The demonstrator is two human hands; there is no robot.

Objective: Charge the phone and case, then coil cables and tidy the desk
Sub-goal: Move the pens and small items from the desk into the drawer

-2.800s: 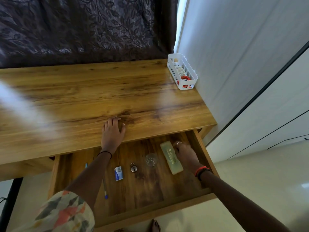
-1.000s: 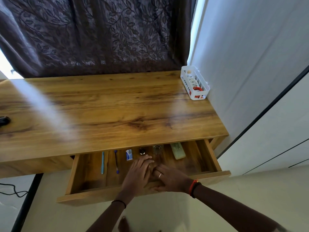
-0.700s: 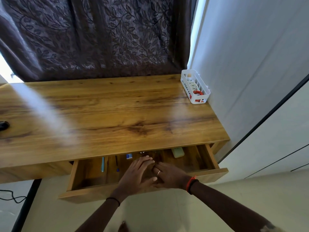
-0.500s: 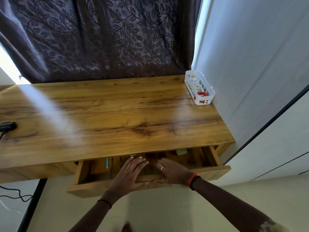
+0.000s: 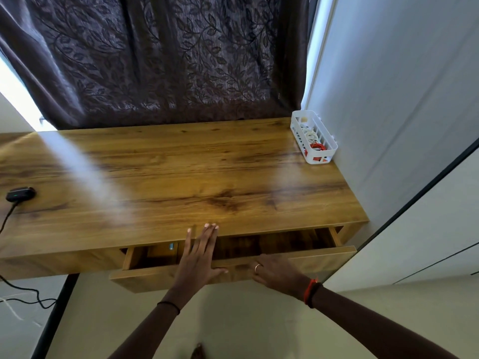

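The wooden desk (image 5: 181, 172) has a drawer (image 5: 298, 263) under its front edge, pulled out only a short way. My left hand (image 5: 199, 255) lies flat with straight fingers over the drawer's front panel, fingertips reaching the desk's edge. My right hand (image 5: 274, 273) presses against the drawer front just to the right of it. A black charging case (image 5: 20, 194) with a green light sits at the desk's far left, with a black cable (image 5: 7, 218) plugged in. A white basket (image 5: 313, 137) at the back right holds coiled white and red cables.
A dark leaf-patterned curtain (image 5: 168, 60) hangs behind the desk. A white wall (image 5: 401, 99) borders the desk's right side. Loose black cable (image 5: 28, 296) trails on the floor at the lower left beside a dark desk leg (image 5: 54, 314). A blue item (image 5: 171, 246) shows inside the drawer.
The drawer has slid from wide open to nearly closed, with both hands pushing on its front. The small items inside have gone out of sight under the desktop.
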